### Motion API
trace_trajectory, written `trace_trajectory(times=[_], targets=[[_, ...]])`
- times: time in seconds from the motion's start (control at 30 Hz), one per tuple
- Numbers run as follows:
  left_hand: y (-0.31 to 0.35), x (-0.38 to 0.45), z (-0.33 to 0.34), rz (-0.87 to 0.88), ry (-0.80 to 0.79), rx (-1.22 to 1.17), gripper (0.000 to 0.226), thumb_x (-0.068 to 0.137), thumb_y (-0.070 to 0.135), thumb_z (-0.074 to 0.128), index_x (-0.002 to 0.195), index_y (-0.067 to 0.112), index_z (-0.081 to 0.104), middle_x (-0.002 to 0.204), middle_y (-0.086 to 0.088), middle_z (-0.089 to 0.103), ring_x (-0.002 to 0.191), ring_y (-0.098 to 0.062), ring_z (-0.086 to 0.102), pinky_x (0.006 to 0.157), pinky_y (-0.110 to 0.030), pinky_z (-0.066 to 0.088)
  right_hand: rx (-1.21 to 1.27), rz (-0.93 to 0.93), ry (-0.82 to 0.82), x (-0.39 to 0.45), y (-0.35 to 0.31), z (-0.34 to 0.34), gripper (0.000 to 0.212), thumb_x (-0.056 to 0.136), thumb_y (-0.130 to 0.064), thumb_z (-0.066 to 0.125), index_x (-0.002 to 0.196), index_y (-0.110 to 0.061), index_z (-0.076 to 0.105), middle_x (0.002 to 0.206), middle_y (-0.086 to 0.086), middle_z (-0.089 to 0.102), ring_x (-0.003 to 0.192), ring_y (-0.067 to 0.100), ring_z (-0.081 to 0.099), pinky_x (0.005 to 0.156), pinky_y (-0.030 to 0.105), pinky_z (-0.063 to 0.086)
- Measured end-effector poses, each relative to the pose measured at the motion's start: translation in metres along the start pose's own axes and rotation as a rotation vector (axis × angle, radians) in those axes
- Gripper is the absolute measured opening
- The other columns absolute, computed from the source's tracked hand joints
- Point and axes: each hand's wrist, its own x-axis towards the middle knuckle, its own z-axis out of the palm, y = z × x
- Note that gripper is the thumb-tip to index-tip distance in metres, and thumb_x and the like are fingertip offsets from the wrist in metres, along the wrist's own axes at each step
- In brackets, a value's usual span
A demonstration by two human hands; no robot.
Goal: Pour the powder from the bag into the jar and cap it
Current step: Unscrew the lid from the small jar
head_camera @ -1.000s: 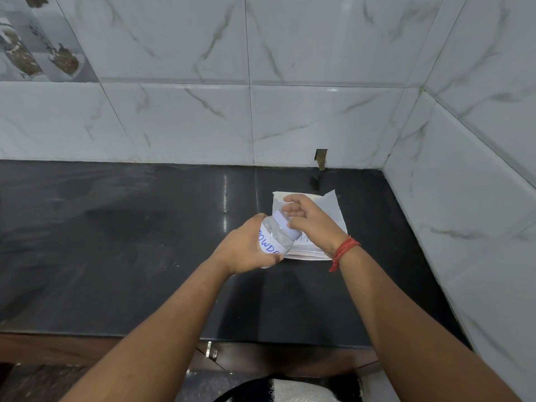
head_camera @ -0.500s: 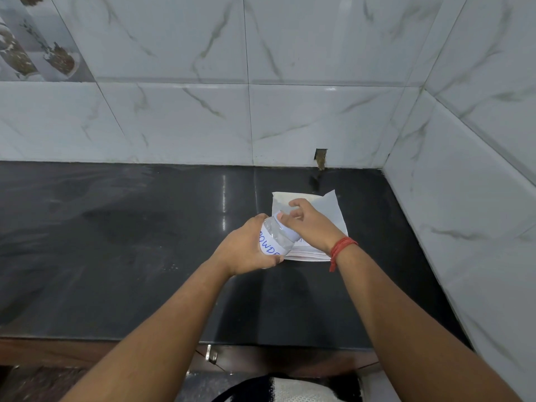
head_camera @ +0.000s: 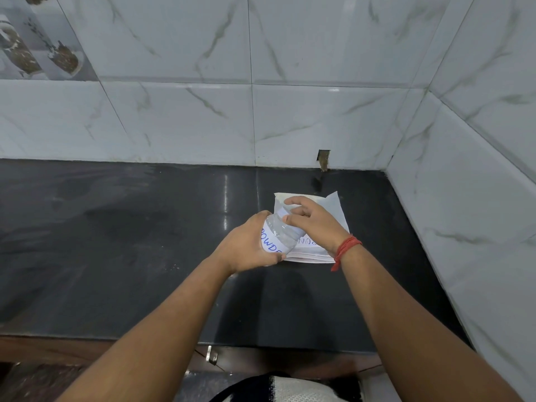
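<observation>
Above the dark countertop, near its right far corner, the left hand wraps closed around the body of the clear jar, which tilts toward the far right. The right hand closes its fingers over the cap at the jar's mouth. The white bag lies flat on the countertop just beyond and beneath both hands.
</observation>
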Motion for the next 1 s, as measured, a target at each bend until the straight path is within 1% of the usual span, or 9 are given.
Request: trace_trajectory(times=[0.17, 0.4, 0.5, 0.6, 0.67, 0.77, 0.87, 0.93, 1.0], targets=[[-0.015, -0.004, -0.003, -0.035, 0.027, -0.036, 0.059, 0.065, 0.049, 0.083, 0.114, 0.04, 0.05, 0.106, 0.02, 0.063, 0.091, -0.005, 0.068, 0.081, -0.038, 0.059, 0.19, -0.025, 0.146, 0.004, 0.003, -0.009, 0.028, 0.093, -0.027, 0.061, 0.119, -0.035, 0.067, 0.103, -0.001, 0.068, 0.106, 0.02, 0.062, 0.087, 0.036, 0.053], [-0.046, -0.016, -0.005, -0.104, 0.181, -0.213, 0.076, 0.062, 0.039, 0.09, 0.125, 0.04, 0.048, 0.114, 0.015, 0.062, 0.112, -0.014, 0.061, 0.091, -0.039, 0.059, 0.133, 0.003, 0.153, 0.007, 0.005, 0.009, 0.032, 0.097, -0.037, 0.055, 0.128, -0.042, 0.06, 0.12, 0.005, 0.062, 0.115, 0.021, 0.06, 0.097, 0.035, 0.052], [-0.063, -0.022, -0.007, -0.171, 0.238, -0.262, 0.084, 0.069, 0.03, 0.09, 0.137, 0.039, 0.041, 0.122, 0.017, 0.051, 0.128, -0.015, 0.038, 0.101, -0.031, 0.042, 0.033, 0.029, 0.175, 0.008, 0.006, 0.028, 0.024, 0.097, -0.039, 0.056, 0.12, -0.039, 0.061, 0.129, 0.009, 0.052, 0.11, 0.021, 0.056, 0.084, 0.025, 0.05], [-0.079, -0.03, -0.014, -0.215, 0.257, -0.303, 0.087, 0.073, 0.024, 0.089, 0.142, 0.039, 0.037, 0.129, 0.013, 0.05, 0.129, -0.013, 0.035, 0.1, -0.029, 0.037, -0.027, 0.063, 0.158, 0.009, 0.005, 0.048, 0.024, 0.096, -0.036, 0.06, 0.12, -0.033, 0.057, 0.131, 0.002, 0.041, 0.113, 0.02, 0.049, 0.086, 0.025, 0.041], [-0.088, -0.035, -0.018, -0.226, 0.285, -0.329, 0.084, 0.072, 0.022, 0.09, 0.136, 0.041, 0.039, 0.127, 0.016, 0.052, 0.128, -0.012, 0.042, 0.1, -0.029, 0.041, -0.079, 0.091, 0.16, 0.011, 0.006, 0.062, 0.028, 0.094, -0.037, 0.064, 0.119, -0.029, 0.054, 0.128, 0.003, 0.039, 0.11, 0.021, 0.049, 0.087, 0.028, 0.043], [-0.1, -0.042, -0.023, -0.227, 0.305, -0.391, 0.084, 0.068, 0.021, 0.092, 0.132, 0.041, 0.041, 0.128, 0.02, 0.056, 0.122, -0.002, 0.057, 0.098, -0.026, 0.048, -0.177, 0.133, 0.163, 0.015, 0.009, 0.083, 0.038, 0.088, -0.043, 0.07, 0.111, -0.021, 0.048, 0.121, 0.005, 0.042, 0.102, 0.022, 0.054, 0.076, 0.027, 0.05], [-0.112, -0.05, -0.026, -0.228, 0.296, -0.444, 0.086, 0.068, 0.021, 0.091, 0.135, 0.04, 0.039, 0.137, 0.017, 0.052, 0.121, 0.01, 0.055, 0.096, -0.017, 0.045, -0.316, 0.205, 0.136, 0.022, 0.019, 0.104, 0.044, 0.083, -0.052, 0.072, 0.102, -0.017, 0.053, 0.113, 0.005, 0.046, 0.089, 0.021, 0.056, 0.079, 0.031, 0.046], [-0.12, -0.054, -0.028, -0.235, 0.288, -0.455, 0.087, 0.071, 0.015, 0.091, 0.137, 0.037, 0.038, 0.138, 0.015, 0.051, 0.118, 0.016, 0.054, 0.094, -0.012, 0.043, -0.394, 0.233, 0.117, 0.026, 0.026, 0.118, 0.043, 0.079, -0.058, 0.072, 0.079, -0.018, 0.054, 0.1, 0.009, 0.052, 0.081, 0.021, 0.055, 0.075, 0.029, 0.04], [-0.129, -0.057, -0.029, -0.248, 0.286, -0.457, 0.088, 0.071, 0.014, 0.091, 0.137, 0.035, 0.037, 0.138, 0.015, 0.051, 0.116, 0.017, 0.054, 0.092, -0.01, 0.043, -0.453, 0.237, 0.116, 0.031, 0.033, 0.131, 0.052, 0.076, -0.06, 0.072, 0.059, -0.022, 0.04, 0.081, 0.011, 0.053, 0.069, 0.022, 0.052, 0.07, 0.027, 0.037]])
